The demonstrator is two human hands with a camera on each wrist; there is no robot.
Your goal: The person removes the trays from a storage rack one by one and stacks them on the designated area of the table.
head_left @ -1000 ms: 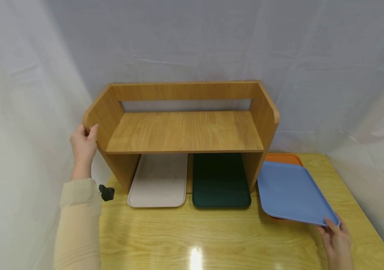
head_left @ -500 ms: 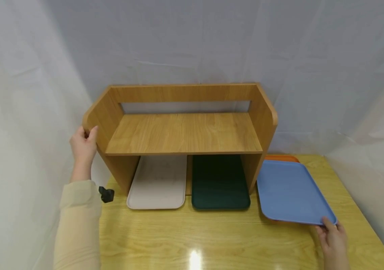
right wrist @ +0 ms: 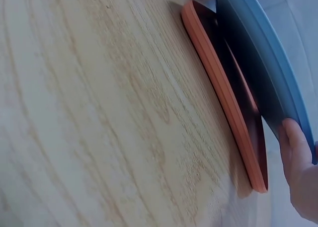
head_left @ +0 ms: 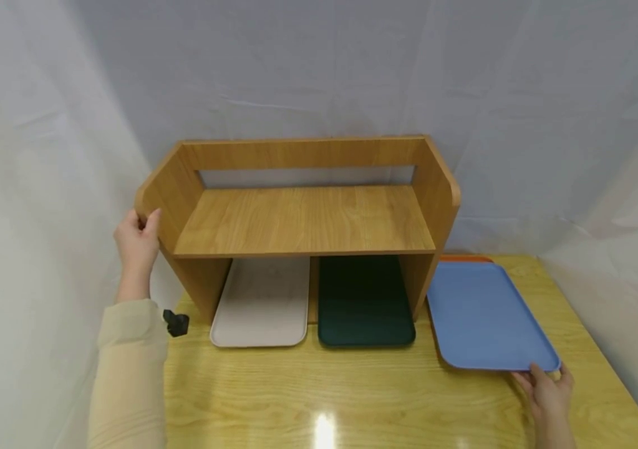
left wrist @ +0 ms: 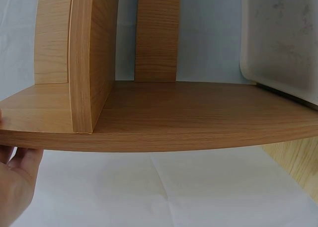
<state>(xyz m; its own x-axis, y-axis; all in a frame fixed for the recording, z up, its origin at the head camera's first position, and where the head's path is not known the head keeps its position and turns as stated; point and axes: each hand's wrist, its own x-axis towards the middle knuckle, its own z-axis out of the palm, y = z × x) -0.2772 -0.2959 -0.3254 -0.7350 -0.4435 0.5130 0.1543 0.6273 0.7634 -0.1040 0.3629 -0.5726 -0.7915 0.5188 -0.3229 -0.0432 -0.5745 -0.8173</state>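
While the left hand curls its fingers round the left side panel of the two-tier wooden shelf rack, the right hand pinches the near corner of the flat blue plastic tray, tilted above the orange plastic tray on the yellow wooden counter.

We see even, soft, bright light; overhead glare spot on the glossy table. Dark shadow under the shelf. Head view bends at the edges. Right wrist view is soft, close-up blurred.
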